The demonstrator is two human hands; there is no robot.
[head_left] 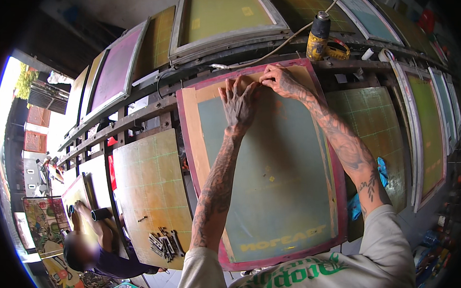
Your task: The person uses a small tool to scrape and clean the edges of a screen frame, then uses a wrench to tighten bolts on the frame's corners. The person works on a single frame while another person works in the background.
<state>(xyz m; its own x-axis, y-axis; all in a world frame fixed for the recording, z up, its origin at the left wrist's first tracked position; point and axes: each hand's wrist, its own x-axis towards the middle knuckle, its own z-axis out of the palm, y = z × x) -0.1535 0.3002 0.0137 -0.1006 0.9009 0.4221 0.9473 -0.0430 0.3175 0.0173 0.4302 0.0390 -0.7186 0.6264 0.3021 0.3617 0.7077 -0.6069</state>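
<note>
A large screen-printing frame with reddish-pink edges lies in front of me, its grey-green mesh showing faint yellow marks and lettering. Brown tape runs down its left side and along the far edge. My left hand rests on the far part of the mesh and tape, fingers spread. Just right of it, my right hand is pinched together over the tape at the far edge. Whatever lies between those fingertips is hidden.
A yellow-and-black heat gun stands on the rail beyond my right hand, its cable trailing left. Framed screens line the back. Spanners lie on the board at left. Blue cloth is by my right forearm. Another person works far left.
</note>
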